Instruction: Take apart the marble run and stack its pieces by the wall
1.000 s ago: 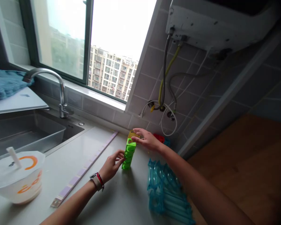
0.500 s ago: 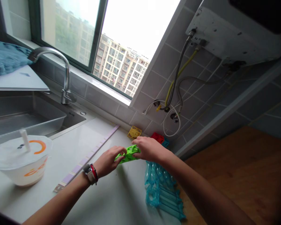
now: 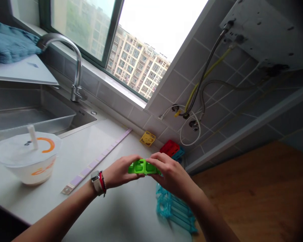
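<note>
Between my two hands, above the white counter, is a bright green plastic openwork piece [image 3: 144, 166] with square-looking openings. My left hand [image 3: 123, 170] grips its left end, fingers over the top and thumb below. On the other end my right hand [image 3: 166, 168] is closed, with the fingers along the upper edge; it hides that end. Behind the hands a yellow openwork plastic piece [image 3: 147, 138] lies near the wall. Red [image 3: 169, 148] and blue [image 3: 178, 154] plastic pieces sit to its right. Translucent teal inflated packaging [image 3: 175, 210] lies below my right hand, partly covered by it.
A lidded cup with a straw [image 3: 27, 158] stands at the left. A lilac-and-white strip [image 3: 98, 160] runs diagonally over the counter. Beyond are a steel sink [image 3: 87, 116], a faucet [image 3: 77, 77] and a blue cloth [image 3: 12, 42]. Hoses [image 3: 204, 72] hang along the tiled wall.
Both hands have closed further around the green piece, which now lies more level and faces me differently. The camera view has shifted slightly, so the surroundings sit a little further right.
</note>
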Motion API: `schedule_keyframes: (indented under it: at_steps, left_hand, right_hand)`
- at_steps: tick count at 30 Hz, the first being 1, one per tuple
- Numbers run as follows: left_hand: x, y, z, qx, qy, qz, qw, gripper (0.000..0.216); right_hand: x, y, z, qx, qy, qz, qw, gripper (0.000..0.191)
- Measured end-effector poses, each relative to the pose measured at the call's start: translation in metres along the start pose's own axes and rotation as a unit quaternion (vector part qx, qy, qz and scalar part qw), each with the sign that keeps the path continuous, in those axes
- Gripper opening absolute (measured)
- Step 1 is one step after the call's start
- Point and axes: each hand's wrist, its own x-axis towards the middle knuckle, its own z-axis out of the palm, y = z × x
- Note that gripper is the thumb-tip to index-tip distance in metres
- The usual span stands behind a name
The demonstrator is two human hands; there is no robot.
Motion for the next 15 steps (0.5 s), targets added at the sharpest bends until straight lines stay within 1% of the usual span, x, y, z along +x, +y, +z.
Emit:
schedule_keyframes:
  at_steps: [2, 4, 5, 6, 7, 8, 9, 10, 11, 12, 13, 14, 15]
  left_hand:
    - [0.000, 0.004, 0.001, -0.021, -0.014, -0.006, 1.000, 0.038]
    - [0.000, 0.006, 0.000, -0.074, -0.020, -0.020, 0.997, 0.037]
    - [0.000, 0.006, 0.000, -0.115, -0.022, -0.035, 0.992, 0.036]
    - [0.001, 0.007, -0.001, -0.170, -0.024, -0.056, 0.984, 0.035]
    - [0.001, 0.007, -0.001, -0.234, -0.023, -0.082, 0.969, 0.035]
    - [0.001, 0.008, -0.001, -0.302, -0.017, -0.111, 0.947, 0.036]
    - [0.001, 0.008, -0.001, -0.367, -0.008, -0.140, 0.920, 0.037]
    - [0.001, 0.009, 0.000, -0.424, 0.004, -0.166, 0.890, 0.039]
    - [0.001, 0.011, 0.001, -0.468, 0.016, -0.191, 0.863, 0.040]
    - [0.000, 0.011, 0.003, -0.497, 0.020, -0.214, 0.841, 0.042]
    - [0.000, 0.012, 0.006, -0.516, 0.016, -0.235, 0.823, 0.045]
    - [-0.001, 0.012, 0.009, -0.533, 0.008, -0.254, 0.807, 0.048]
    - [-0.001, 0.012, 0.013, -0.549, 0.003, -0.269, 0.791, 0.051]
  right_hand:
    - [-0.006, 0.002, -0.004, 0.049, 0.018, 0.013, 0.999, 0.035]
    - [-0.013, 0.008, -0.006, 0.121, 0.047, 0.040, 0.991, 0.038]
    - [-0.018, 0.011, -0.005, 0.172, 0.074, 0.064, 0.980, 0.037]
    - [-0.022, 0.014, -0.002, 0.234, 0.115, 0.096, 0.961, 0.035]
    - [-0.026, 0.017, 0.003, 0.309, 0.172, 0.136, 0.926, 0.033]
    - [-0.030, 0.019, 0.009, 0.389, 0.236, 0.179, 0.872, 0.033]
    - [-0.033, 0.020, 0.018, 0.469, 0.300, 0.218, 0.802, 0.034]
    - [-0.035, 0.019, 0.028, 0.540, 0.348, 0.249, 0.724, 0.035]
    - [-0.036, 0.018, 0.039, 0.600, 0.373, 0.272, 0.654, 0.036]
    - [-0.036, 0.016, 0.051, 0.647, 0.376, 0.290, 0.597, 0.037]
    - [-0.035, 0.013, 0.062, 0.683, 0.368, 0.304, 0.553, 0.038]
    - [-0.033, 0.010, 0.073, 0.709, 0.357, 0.316, 0.520, 0.038]
    - [-0.032, 0.007, 0.083, 0.726, 0.348, 0.326, 0.495, 0.038]
